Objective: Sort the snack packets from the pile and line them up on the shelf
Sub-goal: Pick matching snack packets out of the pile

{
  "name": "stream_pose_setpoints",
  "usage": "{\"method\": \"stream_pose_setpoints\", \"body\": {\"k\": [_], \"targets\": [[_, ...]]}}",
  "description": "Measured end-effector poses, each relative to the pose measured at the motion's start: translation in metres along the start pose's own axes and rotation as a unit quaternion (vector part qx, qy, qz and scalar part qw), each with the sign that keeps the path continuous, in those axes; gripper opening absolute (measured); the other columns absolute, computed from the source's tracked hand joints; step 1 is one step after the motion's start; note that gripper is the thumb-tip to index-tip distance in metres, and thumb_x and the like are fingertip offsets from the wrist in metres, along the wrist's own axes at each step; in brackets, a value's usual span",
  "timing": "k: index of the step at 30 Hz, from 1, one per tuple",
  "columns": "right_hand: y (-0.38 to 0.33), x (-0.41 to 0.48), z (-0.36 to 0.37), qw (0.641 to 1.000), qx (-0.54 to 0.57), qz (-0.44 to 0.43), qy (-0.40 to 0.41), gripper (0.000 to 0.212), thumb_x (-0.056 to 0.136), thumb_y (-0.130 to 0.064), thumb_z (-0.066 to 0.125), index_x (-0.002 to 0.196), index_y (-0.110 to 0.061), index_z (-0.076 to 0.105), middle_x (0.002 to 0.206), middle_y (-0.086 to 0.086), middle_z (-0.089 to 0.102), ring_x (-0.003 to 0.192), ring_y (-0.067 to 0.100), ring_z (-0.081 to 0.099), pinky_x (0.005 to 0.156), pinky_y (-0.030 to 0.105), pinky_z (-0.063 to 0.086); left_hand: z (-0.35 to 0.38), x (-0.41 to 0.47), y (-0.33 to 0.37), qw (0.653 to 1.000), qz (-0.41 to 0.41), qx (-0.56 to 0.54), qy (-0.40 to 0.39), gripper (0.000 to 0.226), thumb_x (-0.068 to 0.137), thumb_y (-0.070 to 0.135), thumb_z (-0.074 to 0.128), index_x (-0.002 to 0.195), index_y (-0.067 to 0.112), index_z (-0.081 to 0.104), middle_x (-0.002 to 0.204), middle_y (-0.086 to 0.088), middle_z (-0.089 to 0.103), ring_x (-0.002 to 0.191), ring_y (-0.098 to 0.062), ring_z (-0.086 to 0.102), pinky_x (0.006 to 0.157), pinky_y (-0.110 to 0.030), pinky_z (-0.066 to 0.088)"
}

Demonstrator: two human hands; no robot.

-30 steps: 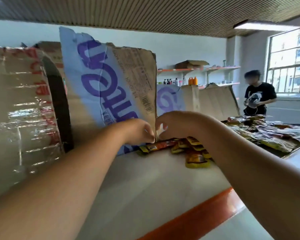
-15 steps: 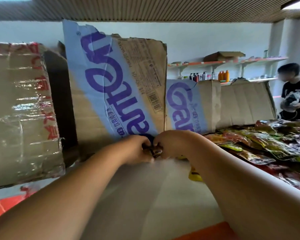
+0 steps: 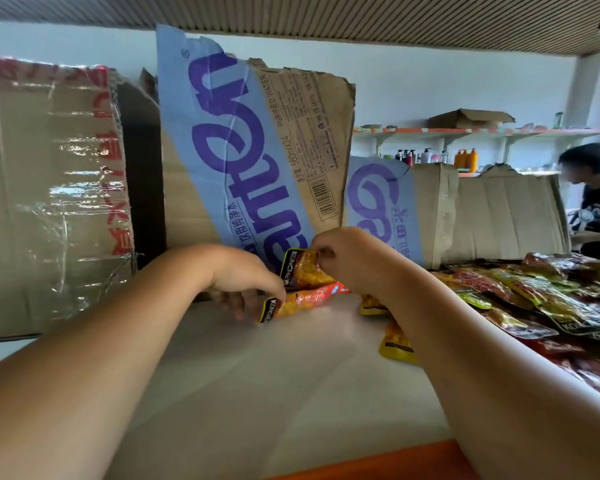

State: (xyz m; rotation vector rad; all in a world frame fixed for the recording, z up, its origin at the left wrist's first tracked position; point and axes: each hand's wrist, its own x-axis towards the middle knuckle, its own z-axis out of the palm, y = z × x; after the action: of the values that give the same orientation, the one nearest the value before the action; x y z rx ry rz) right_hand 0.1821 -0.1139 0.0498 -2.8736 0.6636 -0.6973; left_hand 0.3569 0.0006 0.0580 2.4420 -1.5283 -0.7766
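Both my hands reach to the back of the pale shelf (image 3: 257,382). My right hand (image 3: 347,261) pinches the top corner of an orange snack packet (image 3: 303,268) and holds it upright against the blue-printed cardboard (image 3: 243,161). My left hand (image 3: 246,282) grips the black end of a second orange packet (image 3: 298,301) lying flat on the shelf just below the first. Two yellow packets (image 3: 394,344) lie partly hidden behind my right forearm. The pile of snack packets (image 3: 551,303) spreads along the shelf at the right.
A taped cardboard box (image 3: 49,195) stands at the left. Torn cardboard sheets (image 3: 499,216) line the back of the shelf. The shelf's orange front edge (image 3: 378,462) runs along the bottom. A person in a black shirt (image 3: 596,209) stands at the far right; wall shelves with bottles (image 3: 465,157) lie behind.
My hands were pressed together at the cardboard's foot; now they have parted, the right lifting one orange packet upright while the left holds another flat. The view has shifted slightly leftward.
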Motion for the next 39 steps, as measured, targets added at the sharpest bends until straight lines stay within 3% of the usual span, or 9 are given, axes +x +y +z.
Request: {"method": "stream_pose_setpoints", "body": {"k": [4, 8, 13, 17, 20, 23, 26, 34, 39], "targets": [[-0.001, -0.001, -0.004, 0.995, 0.045, 0.003, 0.09, 0.016, 0.091, -0.011, 0.048, 0.093, -0.015, 0.064, 0.087, 0.008, 0.063, 0.079, 0.027, 0.058, 0.065, 0.035, 0.048, -0.001, 0.005, -0.006, 0.997, -0.057, -0.045, -0.025, 0.035, 0.101, 0.03, 0.044, 0.088, 0.012, 0.071, 0.078, -0.006, 0.077, 0.054, -0.018, 0.064, 0.066, -0.026, 0.044], [-0.001, 0.002, -0.008, 0.987, 0.052, 0.015, 0.148, 0.02, 0.091, -0.012, 0.049, 0.098, -0.017, 0.067, 0.09, 0.009, 0.065, 0.078, 0.028, 0.06, 0.068, 0.039, 0.052, 0.004, 0.006, -0.014, 0.994, -0.101, 0.016, -0.025, 0.02, 0.099, 0.016, 0.048, 0.087, 0.011, 0.063, 0.066, -0.004, 0.072, 0.053, -0.018, 0.065, 0.062, -0.024, 0.045], [-0.007, 0.0, -0.004, 0.997, -0.031, -0.047, -0.059, 0.023, 0.095, -0.008, 0.052, 0.098, -0.014, 0.074, 0.109, 0.004, 0.067, 0.096, 0.023, 0.064, 0.082, 0.032, 0.054, 0.004, 0.006, -0.017, 0.983, -0.157, 0.086, -0.041, 0.029, 0.101, 0.029, 0.051, 0.078, 0.016, 0.064, 0.061, 0.004, 0.068, 0.057, -0.013, 0.062, 0.059, -0.022, 0.043], [-0.02, -0.009, -0.002, 0.972, -0.016, -0.01, -0.234, 0.05, 0.091, 0.009, 0.042, 0.087, -0.027, 0.077, 0.117, -0.01, 0.063, 0.1, 0.016, 0.062, 0.074, 0.02, 0.047, 0.009, 0.008, -0.003, 0.987, -0.133, 0.089, -0.011, 0.038, 0.097, 0.05, 0.063, 0.103, 0.012, 0.065, 0.084, -0.003, 0.067, 0.068, -0.018, 0.063, 0.063, -0.026, 0.05], [-0.024, -0.01, -0.005, 0.971, -0.034, 0.007, -0.239, 0.052, 0.094, 0.008, 0.041, 0.102, -0.028, 0.076, 0.138, -0.003, 0.058, 0.105, 0.014, 0.061, 0.079, 0.025, 0.046, 0.016, 0.001, 0.017, 0.989, -0.084, 0.118, -0.002, 0.061, 0.089, 0.061, 0.069, 0.12, 0.01, 0.061, 0.097, -0.006, 0.066, 0.079, -0.021, 0.066, 0.071, -0.033, 0.059], [-0.018, -0.004, 0.0, 0.958, -0.127, 0.055, -0.25, 0.016, 0.1, -0.026, 0.054, 0.107, -0.017, 0.066, 0.11, 0.004, 0.065, 0.096, 0.021, 0.062, 0.077, 0.029, 0.045, 0.025, -0.005, 0.032, 0.984, -0.048, 0.174, -0.002, 0.063, 0.083, 0.067, 0.073, 0.11, 0.011, 0.061, 0.098, -0.008, 0.066, 0.084, -0.021, 0.067, 0.073, -0.035, 0.06], [-0.018, -0.007, -0.001, 0.94, -0.119, 0.123, -0.294, 0.044, 0.086, -0.061, 0.068, 0.088, -0.019, 0.056, 0.081, -0.001, 0.057, 0.072, 0.017, 0.055, 0.066, 0.03, 0.042, 0.03, -0.004, 0.038, 0.976, -0.033, 0.214, 0.009, 0.059, 0.08, 0.065, 0.077, 0.107, 0.015, 0.062, 0.106, -0.009, 0.069, 0.095, -0.025, 0.071, 0.065, -0.03, 0.057], [-0.034, -0.022, -0.012, 0.942, -0.102, 0.081, -0.308, 0.035, 0.088, -0.043, 0.073, 0.109, -0.02, 0.056, 0.094, -0.001, 0.056, 0.069, 0.012, 0.053, 0.059, 0.023, 0.043, 0.026, -0.009, 0.038, 0.965, -0.021, 0.259, 0.033, 0.05, 0.078, 0.054, 0.082, 0.106, 0.016, 0.067, 0.099, -0.005, 0.07, 0.081, -0.021, 0.067, 0.058, -0.027, 0.049], [-0.029, -0.02, -0.014, 0.976, -0.051, 0.062, -0.204, 0.041, 0.087, -0.041, 0.074, 0.117, -0.018, 0.06, 0.114, 0.003, 0.061, 0.099, 0.021, 0.06, 0.069, 0.027, 0.043, 0.017, -0.015, 0.032, 0.973, 0.003, 0.216, 0.086, 0.038, 0.077, 0.051, 0.082, 0.093, 0.022, 0.063, 0.09, -0.001, 0.068, 0.085, -0.023, 0.069, 0.063, -0.03, 0.05]]}}
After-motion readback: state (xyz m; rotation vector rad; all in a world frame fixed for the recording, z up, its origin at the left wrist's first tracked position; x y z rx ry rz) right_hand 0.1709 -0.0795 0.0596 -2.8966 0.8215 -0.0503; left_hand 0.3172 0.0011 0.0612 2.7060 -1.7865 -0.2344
